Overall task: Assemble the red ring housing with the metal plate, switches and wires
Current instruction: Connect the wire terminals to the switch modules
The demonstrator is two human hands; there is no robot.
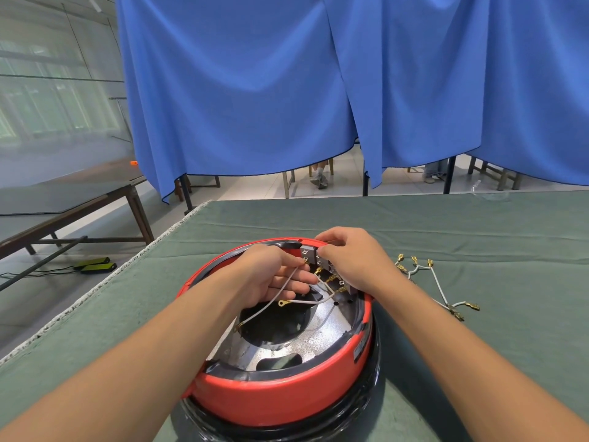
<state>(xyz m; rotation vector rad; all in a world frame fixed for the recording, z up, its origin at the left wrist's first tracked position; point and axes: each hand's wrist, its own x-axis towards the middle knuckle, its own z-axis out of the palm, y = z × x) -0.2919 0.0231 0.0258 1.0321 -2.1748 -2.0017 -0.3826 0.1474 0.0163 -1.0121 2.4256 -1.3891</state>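
The red ring housing stands on the green table, with the shiny metal plate seated inside it. Grey switches sit at the far inner rim. My left hand pinches a white wire with a brass terminal, its tip held against the switches. My right hand grips the switch block from the right. Several white wires with brass terminals fan out below the switches over the plate.
A loose bundle of white wires with brass terminals lies on the green table cloth right of the housing. Blue curtains hang behind the table. Another table stands to the left.
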